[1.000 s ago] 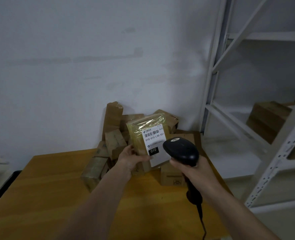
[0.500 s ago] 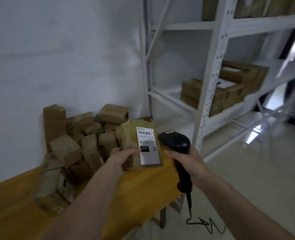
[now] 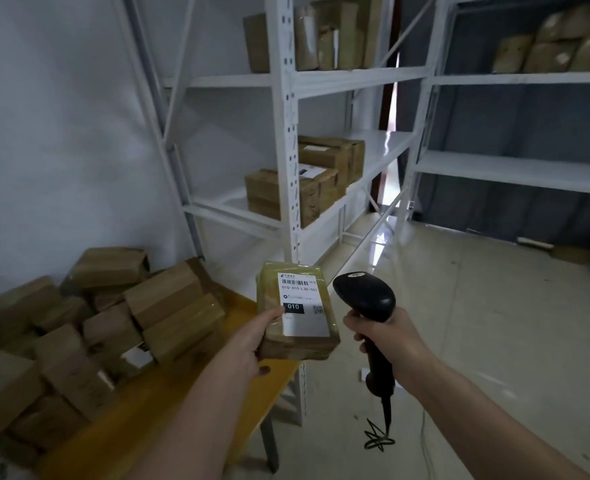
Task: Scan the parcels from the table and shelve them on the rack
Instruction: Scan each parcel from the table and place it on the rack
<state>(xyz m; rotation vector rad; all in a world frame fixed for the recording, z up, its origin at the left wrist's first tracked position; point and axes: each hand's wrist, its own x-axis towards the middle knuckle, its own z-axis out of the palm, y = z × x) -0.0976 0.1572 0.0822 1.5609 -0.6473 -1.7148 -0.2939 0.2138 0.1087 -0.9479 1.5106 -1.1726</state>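
My left hand (image 3: 252,344) grips a flat brown parcel (image 3: 295,311) wrapped in clear tape, its white label with barcode and "010" facing me. My right hand (image 3: 387,337) holds a black barcode scanner (image 3: 364,299) by its handle, the head just right of the parcel. A coiled cable hangs from the scanner. Several brown parcels (image 3: 113,320) lie piled on the yellow wooden table (image 3: 169,403) at the lower left. The white metal rack (image 3: 286,140) stands straight ahead beyond the table's end.
Cardboard boxes (image 3: 307,181) sit on the rack's middle shelf and more on the top shelf (image 3: 321,32). A second rack (image 3: 515,168) at the right carries parcels up high. Pale tiled floor (image 3: 477,323) spreads to the right. A white wall is at the left.
The view has swung right from the table pile toward the racks. Parcel and scanner stay held in both hands, now over the table's right end.
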